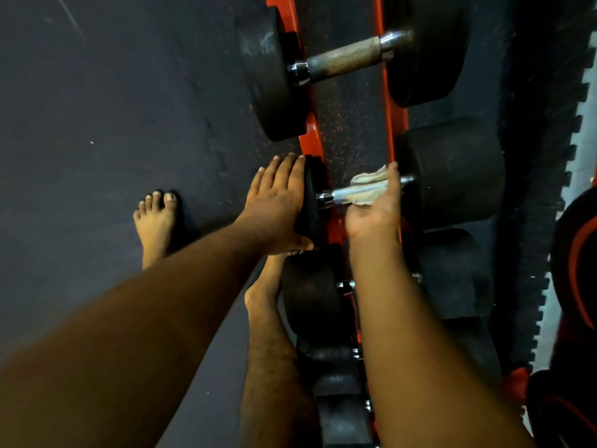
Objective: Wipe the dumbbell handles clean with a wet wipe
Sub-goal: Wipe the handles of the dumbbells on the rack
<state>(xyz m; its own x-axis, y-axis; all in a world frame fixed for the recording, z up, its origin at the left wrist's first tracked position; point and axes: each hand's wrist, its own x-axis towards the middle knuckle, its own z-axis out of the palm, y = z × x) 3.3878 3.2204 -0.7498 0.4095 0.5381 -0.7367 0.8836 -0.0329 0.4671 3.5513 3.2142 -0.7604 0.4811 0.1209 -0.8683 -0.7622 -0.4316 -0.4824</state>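
While the right hand (374,205) wraps the wet wipe (368,179) round the middle dumbbell's handle (347,192), fingers curled onto it, the left hand (277,202) lies flat and straight-fingered against that dumbbell's near head (311,195), which I'd judge is all that stops it rolling on the red rack rails (315,137); a hard stroke could rock the weight toward the bare foot (156,221) on the floor beside the rack, or bunch the wipe and miss the chrome collar. Rack is the only holder: it carries a bigger knurled-handle dumbbell (345,58) beyond the middle one and smaller ones (315,295) nearer.
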